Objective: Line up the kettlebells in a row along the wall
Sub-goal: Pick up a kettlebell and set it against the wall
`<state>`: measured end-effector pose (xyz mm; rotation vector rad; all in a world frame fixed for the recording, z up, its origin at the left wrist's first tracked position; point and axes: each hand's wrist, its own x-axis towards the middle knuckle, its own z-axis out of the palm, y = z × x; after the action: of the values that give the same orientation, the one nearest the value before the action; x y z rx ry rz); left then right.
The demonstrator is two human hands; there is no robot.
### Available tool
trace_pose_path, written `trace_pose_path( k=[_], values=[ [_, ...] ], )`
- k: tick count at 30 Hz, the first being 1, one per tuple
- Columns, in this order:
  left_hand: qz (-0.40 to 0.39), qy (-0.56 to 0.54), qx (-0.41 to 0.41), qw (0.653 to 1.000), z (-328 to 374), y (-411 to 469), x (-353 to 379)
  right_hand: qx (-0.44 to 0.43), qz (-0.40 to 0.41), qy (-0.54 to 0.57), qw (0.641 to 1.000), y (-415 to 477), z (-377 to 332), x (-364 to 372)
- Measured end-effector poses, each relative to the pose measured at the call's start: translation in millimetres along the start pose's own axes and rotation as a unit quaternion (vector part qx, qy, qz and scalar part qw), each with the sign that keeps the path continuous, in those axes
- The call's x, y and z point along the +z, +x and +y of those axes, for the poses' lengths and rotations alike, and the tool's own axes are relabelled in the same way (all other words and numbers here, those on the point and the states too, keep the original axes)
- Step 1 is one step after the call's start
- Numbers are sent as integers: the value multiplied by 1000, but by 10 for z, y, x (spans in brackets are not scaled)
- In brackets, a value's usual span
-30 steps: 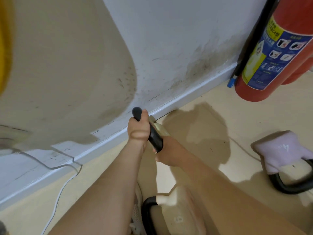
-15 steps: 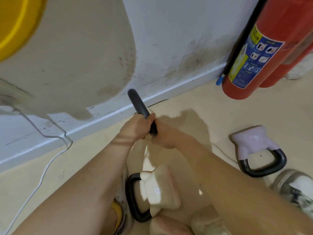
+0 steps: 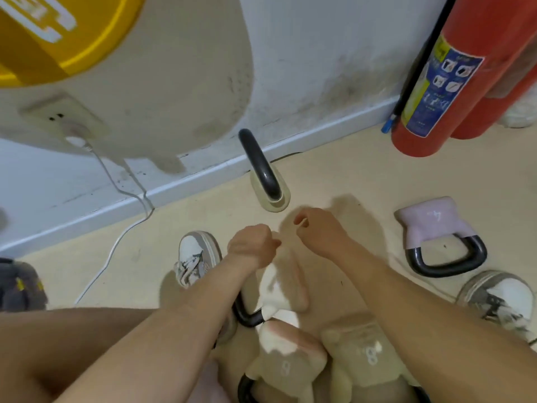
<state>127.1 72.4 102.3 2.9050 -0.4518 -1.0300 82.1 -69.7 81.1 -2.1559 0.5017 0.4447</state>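
A cream kettlebell with a black handle stands upright on the floor beside the white skirting board. My left hand and my right hand hover just in front of it, fingers loosely curled, holding nothing. A lilac kettlebell lies on its side to the right, handle towards me. Several beige kettlebells lie between my arms: one under my left wrist, a pinkish one and another nearer me.
A red fire extinguisher stands against the wall at the right. A white cable runs from a wall socket across the floor. My shoes flank the kettlebells. A grey bag sits far left.
Both hands let go of the cream kettlebell's handle and drew back towards me. The kettlebell now stands by the skirting board. The view has pulled back and up.
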Motion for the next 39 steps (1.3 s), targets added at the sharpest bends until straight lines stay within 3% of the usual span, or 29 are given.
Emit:
trace_pose_path(
  k=[3, 9, 11, 15, 18, 22, 28, 34, 39],
  values=[
    [-39, -50, -12, 998, -354, -225, 328, -54, -49, -28, 997, -97, -227, 313],
    [-86, -117, -140, 979, -802, -483, 959, -119, -179, -130, 968, -224, -386, 1055],
    [-69, -152, -162, 973, -847, -457, 1112, -87, -213, -120, 966, -231, -358, 1264],
    [-32, -230, -225, 946, -900, -327, 1274, 63, -262, -20, 963, -204, -275, 1620],
    [-19, -295, -280, 914, -947, -197, 1307, 165, -253, 70, 951, -126, -228, 1815],
    [21, -296, -281, 913, -1011, -41, 1333, 215, -223, 141, 940, -7, -247, 2008],
    [-27, -317, -304, 898, -1207, 67, 1431, 231, -235, 177, 927, -8, -239, 2001],
    [-56, -214, -262, 939, -1179, 63, 1229, 239, -234, 218, 917, -56, -225, 1899],
    [-55, -240, -218, 944, -1049, -108, 982, 234, -226, 286, 901, -56, -335, 1656]
  ],
)
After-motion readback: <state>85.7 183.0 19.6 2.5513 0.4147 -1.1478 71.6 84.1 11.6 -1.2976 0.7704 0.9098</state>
